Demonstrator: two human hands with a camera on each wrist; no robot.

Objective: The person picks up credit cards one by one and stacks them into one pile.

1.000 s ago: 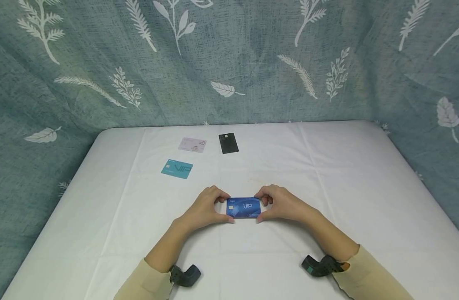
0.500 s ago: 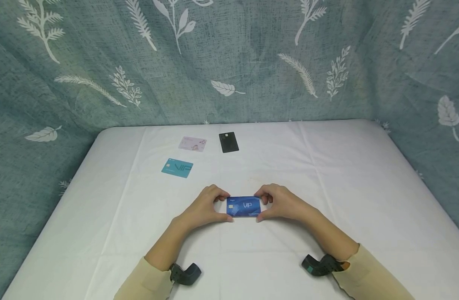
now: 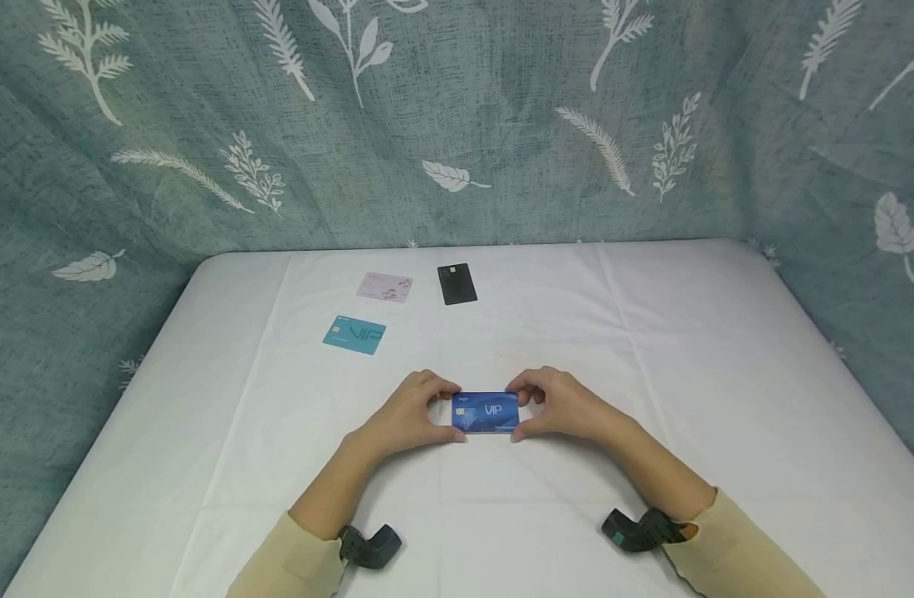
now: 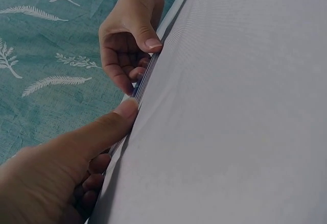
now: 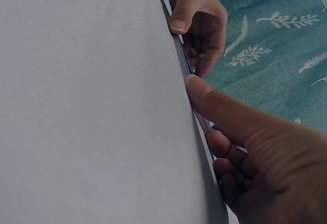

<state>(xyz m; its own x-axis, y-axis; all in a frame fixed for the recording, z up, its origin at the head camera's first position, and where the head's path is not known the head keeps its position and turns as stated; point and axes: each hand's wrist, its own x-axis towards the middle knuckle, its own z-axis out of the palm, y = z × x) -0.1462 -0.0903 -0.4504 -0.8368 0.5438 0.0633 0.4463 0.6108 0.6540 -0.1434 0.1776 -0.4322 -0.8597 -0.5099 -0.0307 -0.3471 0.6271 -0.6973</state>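
A stack of cards, seen edge-on as thin layers (image 4: 146,76) in the left wrist view, lies on the white cloth. Its top is a blue VIP card (image 3: 485,413) with a gold chip. My left hand (image 3: 409,415) pinches the stack's left end, thumb on the near edge and fingertips on the far edge. My right hand (image 3: 564,404) grips the right end the same way. In the right wrist view the stacked edges (image 5: 182,58) show between both thumbs.
Farther back on the white-covered table (image 3: 688,332) lie a teal VIP card (image 3: 354,335), a pale pink card (image 3: 385,286) and a black card (image 3: 457,284). A green leaf-patterned curtain (image 3: 501,124) hangs behind the table. Black wrist devices (image 3: 370,546) are on both forearms.
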